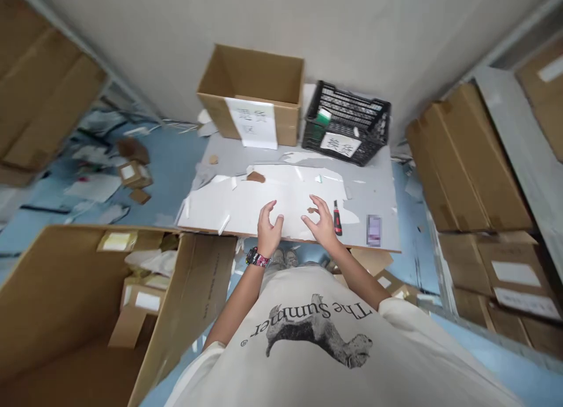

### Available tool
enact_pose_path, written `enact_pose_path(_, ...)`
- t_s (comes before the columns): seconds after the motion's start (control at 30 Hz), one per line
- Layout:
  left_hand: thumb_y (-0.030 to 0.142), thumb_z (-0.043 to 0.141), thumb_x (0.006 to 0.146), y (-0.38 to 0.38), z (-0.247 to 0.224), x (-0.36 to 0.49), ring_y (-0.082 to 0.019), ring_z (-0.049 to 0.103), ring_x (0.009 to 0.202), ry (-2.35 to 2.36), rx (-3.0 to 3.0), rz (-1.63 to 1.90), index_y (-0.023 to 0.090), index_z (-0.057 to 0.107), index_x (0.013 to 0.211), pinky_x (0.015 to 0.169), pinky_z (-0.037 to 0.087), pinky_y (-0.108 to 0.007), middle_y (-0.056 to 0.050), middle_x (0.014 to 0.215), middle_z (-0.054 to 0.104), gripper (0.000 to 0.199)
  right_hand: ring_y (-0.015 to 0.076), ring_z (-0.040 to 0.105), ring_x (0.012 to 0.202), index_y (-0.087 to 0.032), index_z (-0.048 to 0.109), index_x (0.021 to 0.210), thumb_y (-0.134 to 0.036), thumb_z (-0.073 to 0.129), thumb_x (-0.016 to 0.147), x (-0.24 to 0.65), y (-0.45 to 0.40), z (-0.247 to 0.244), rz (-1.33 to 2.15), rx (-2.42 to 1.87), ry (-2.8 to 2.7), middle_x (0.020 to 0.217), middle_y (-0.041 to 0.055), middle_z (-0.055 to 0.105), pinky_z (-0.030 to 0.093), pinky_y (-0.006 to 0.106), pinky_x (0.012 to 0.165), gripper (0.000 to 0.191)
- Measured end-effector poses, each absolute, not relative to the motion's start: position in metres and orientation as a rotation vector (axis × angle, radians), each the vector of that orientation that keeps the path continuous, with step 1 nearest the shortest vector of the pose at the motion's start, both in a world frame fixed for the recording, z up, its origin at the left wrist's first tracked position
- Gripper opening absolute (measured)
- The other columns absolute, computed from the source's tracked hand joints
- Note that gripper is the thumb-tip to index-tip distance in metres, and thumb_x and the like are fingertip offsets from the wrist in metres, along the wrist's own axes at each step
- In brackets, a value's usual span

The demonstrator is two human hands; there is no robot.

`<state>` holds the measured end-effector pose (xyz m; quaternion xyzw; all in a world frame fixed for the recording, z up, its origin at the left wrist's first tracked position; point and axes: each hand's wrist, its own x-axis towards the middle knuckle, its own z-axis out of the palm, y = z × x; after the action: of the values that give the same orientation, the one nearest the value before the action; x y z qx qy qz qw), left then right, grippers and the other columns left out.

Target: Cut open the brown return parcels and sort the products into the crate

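Observation:
My left hand (269, 226) is over the near edge of the white table (202, 210), fingers apart and holding nothing. Across from it my right hand (322, 221) is likewise open, palm turned inward, with a gap between the two. Just right of my right hand lies a red and black utility knife (337, 218). A small brown scrap (312, 210) shows beside my right fingers. Farther back are a torn brown cardboard piece (255, 177) and several white paper scraps. A purple phone-like rectangle (373, 230), blurred, lies near the right front corner.
At the table's back stand an open cardboard box (211, 111) with a paper label and a black plastic crate (378, 122) holding a green-white item. A large open carton (197, 278) is at lower left. Stacked boxes (475, 160) line the right; litter covers the blue floor (167, 160).

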<state>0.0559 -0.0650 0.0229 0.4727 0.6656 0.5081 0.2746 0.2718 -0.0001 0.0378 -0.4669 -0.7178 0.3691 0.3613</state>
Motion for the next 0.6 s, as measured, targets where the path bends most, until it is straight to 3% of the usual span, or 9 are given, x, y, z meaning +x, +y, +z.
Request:
enact_pose_path(0.23, 0.032, 0.068, 0.107, -0.139, 0.025, 0.006, -0.032, 0.075, 0.136, 2.013, 0.937, 1.543, 0.025, 0.064, 0.160, 0.112, 0.065, -0.051, -0.017, 0.165, 0.066, 0.053, 0.0367, 0.060, 0.156, -0.032, 0.056, 0.172, -0.041, 0.076, 0.104, 0.184, 0.003, 0.036, 1.163, -0.865, -2.028, 0.173, 0.0163, 0.058, 0.061, 0.059, 0.120, 0.071)
enact_pose_path(0.6, 0.042, 0.069, 0.108, -0.294, 0.012, -0.079, -0.032, 0.075, 0.139, 2.336, 0.440, 1.766, 0.026, 0.065, 0.158, 0.125, 0.059, -0.058, -0.016, 0.166, 0.067, 0.052, 0.0352, 0.059, 0.159, -0.034, 0.056, 0.172, -0.041, 0.077, 0.104, 0.004, -0.092, 0.033, 1.448, -0.257, -2.303, 0.173, 0.0142, 0.060, 0.062, 0.057, 0.122, 0.072)
